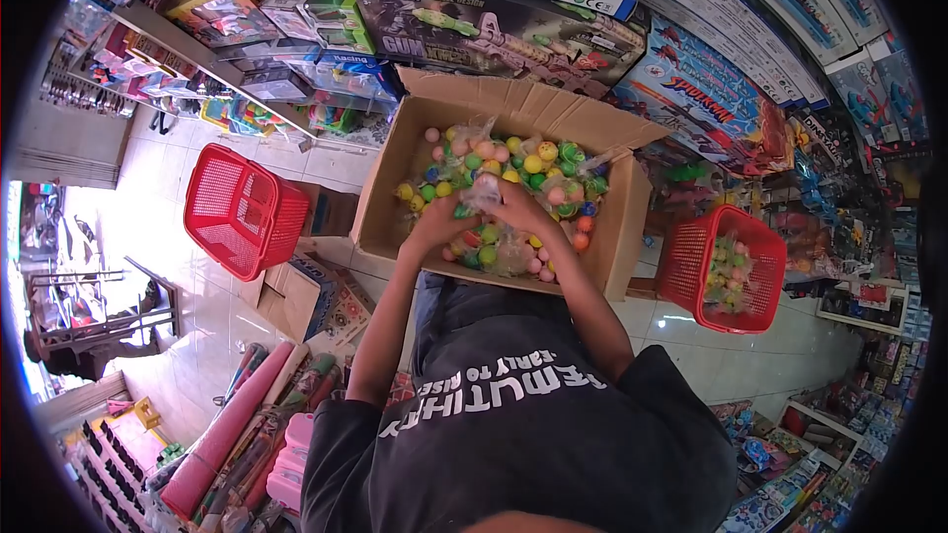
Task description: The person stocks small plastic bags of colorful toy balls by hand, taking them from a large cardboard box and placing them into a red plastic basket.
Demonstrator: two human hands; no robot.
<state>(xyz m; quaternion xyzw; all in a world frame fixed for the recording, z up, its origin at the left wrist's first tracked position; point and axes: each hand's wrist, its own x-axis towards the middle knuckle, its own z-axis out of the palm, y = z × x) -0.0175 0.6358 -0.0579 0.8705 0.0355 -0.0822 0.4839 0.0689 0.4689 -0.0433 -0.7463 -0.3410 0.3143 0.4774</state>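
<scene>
left hand (434, 225) and right hand (521, 209) in ball box (395, 178), red basket (683, 271) beside it.

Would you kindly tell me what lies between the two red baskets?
The cardboard box of coloured balls sits between them, seen in the head view.

The balls (533, 164) are yellow, green, pink, orange and blue, in a brown cardboard box (390, 188). The tilted basket (237, 212) and the filled basket (683, 259) are bright red with a grid of small holes. The shirt (533, 434) is dark grey with white lettering.
</scene>
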